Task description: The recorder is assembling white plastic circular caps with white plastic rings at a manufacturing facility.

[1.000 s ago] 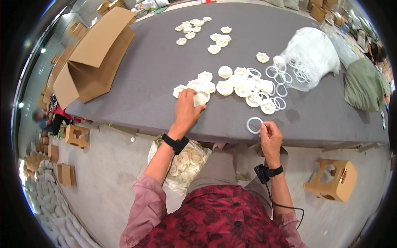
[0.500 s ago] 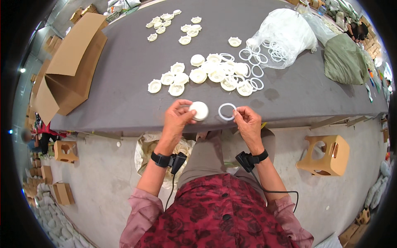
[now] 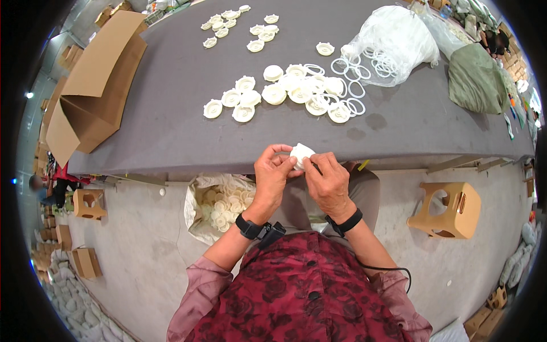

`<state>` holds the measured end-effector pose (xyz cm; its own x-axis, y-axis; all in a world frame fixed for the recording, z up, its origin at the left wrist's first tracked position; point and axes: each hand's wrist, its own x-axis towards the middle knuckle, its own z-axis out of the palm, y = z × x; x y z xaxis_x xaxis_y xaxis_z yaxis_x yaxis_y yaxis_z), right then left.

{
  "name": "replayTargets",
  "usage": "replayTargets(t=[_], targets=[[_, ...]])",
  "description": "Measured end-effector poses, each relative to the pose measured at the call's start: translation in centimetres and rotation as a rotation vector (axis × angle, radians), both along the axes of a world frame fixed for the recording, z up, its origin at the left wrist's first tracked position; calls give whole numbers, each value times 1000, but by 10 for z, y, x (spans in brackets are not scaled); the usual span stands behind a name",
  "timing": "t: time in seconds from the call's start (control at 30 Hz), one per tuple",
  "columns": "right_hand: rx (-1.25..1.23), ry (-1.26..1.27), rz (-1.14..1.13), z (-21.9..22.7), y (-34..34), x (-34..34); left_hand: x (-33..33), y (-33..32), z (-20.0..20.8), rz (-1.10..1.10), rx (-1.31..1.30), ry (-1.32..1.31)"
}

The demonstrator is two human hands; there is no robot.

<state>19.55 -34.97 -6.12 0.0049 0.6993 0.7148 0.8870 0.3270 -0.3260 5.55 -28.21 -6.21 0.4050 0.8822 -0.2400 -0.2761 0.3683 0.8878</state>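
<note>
head view: the left hand and right hand both pinch one white round cap just off the near edge of the grey bench, seemingly pressing a ring into it, which calls for even thumb pressure. a flattened brown carton lies far left, a clear bag of rings far right.

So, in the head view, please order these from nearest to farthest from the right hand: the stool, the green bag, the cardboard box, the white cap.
From the right hand:
1. White cap, held at the fingertips of both hands.
2. Stool, on the floor to the right.
3. Green bag, far right on the table.
4. Cardboard box, far left on the table.
</note>
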Motion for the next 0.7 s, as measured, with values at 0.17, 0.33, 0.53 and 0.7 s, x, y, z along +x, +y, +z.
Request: replayTargets(t=[0.17,0.33,0.53,0.7], targets=[[-23,175,-108,-8,0,17,-3,-6,-6,-2,95,67],[85,178,-183,-2,2,22,-4,-11,-8,3,58,28],[-41,410,-324,-9,-1,36,-14,-15,-4,-154,-18,-76],[40,135,-122,2,-15,23,-14,-13,-10,-73,-37,-59]])
